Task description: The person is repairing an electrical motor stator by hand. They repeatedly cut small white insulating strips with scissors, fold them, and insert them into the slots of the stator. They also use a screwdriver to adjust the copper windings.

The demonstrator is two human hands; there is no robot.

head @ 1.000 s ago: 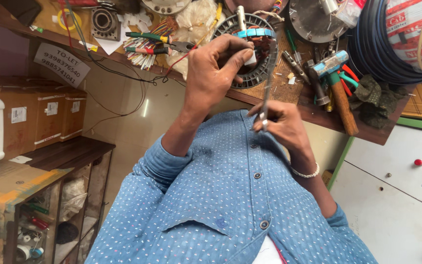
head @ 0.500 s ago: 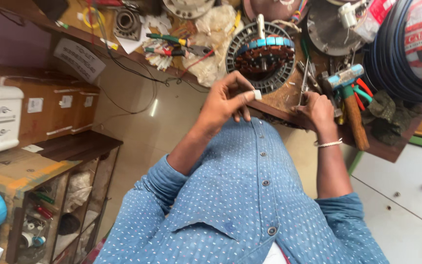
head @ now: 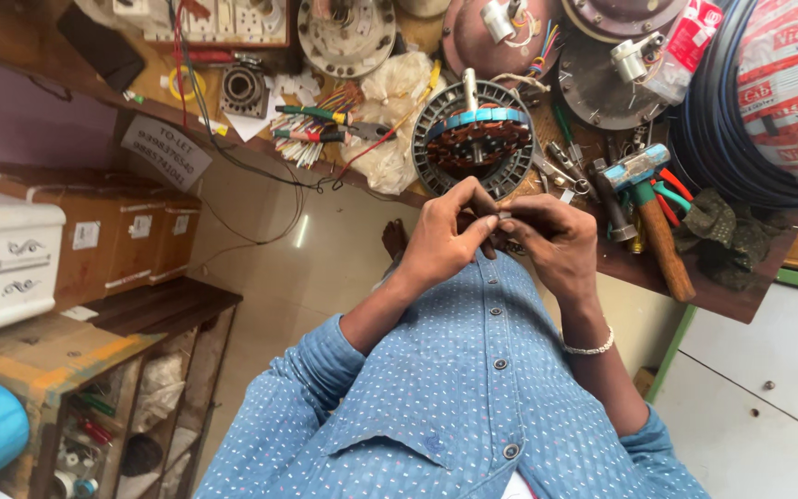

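— What have you got in your hands?

— My left hand [head: 450,238] and my right hand [head: 554,242] meet just in front of my chest, over the blue dotted shirt [head: 473,397]. The fingertips of both are pinched together on a small pale piece [head: 503,215]; it is too small for me to tell what it is.

— Are the fingers closed on it?

— Yes, thumb and forefinger of each hand are clamped on it from either side, and the two hands touch there.

— Where is that against the bench?

— Right at the edge of the wooden workbench [head: 722,296], just below the round fan stator [head: 477,139] with its copper windings and blue band. The stator lies on the bench, apart from my hands.

— What else lies near?

— A hammer [head: 650,208] with a wooden handle lies just to the right of my right hand, beside red and green pliers [head: 671,192]. Screwdrivers [head: 311,125] lie to the left of the stator, and a big coil of dark cable [head: 722,139] sits further right.
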